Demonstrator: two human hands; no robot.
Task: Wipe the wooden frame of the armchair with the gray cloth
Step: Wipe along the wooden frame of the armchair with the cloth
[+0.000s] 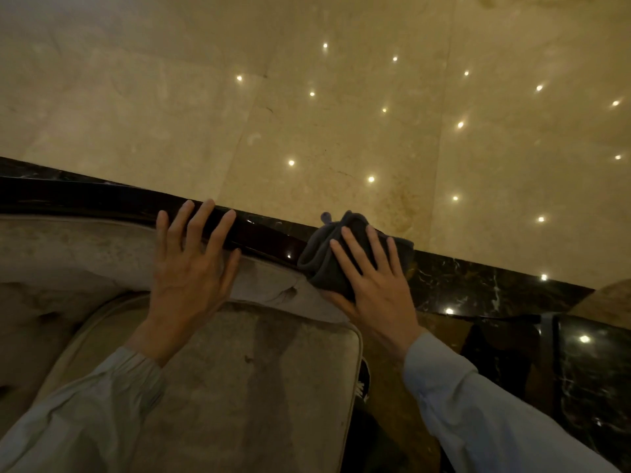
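Backrest (85, 254): pale, worn upholstery at far left, curving under the frame.
Frame (102, 203): dark glossy wood rail, running from the left edge down and right to the cloth; small light spots glint on it.
Left sleeve (78, 414): light blue, coming in from bottom left.
Left hand (191, 264): flat and open, fingers spread, holding nothing; fingertips lie on the frame, palm over the upholstery edge.
Cushion (246, 377): pale seat pad with piping and dark stains, below and between the two hands.
Cloth (327, 257): gray, bunched in folds, sitting on the frame's right end, just right of the left hand.
Right hand (372, 285): open, fingers spread, pressed flat on top of the cloth; thumb lies along the cloth's lower edge.
Right sleeve (478, 411): light blue, coming in from bottom right.
Floor (341, 114): polished beige stone with many ceiling-light reflections.
Border (478, 285): dark veined marble band, running behind the frame toward the right.
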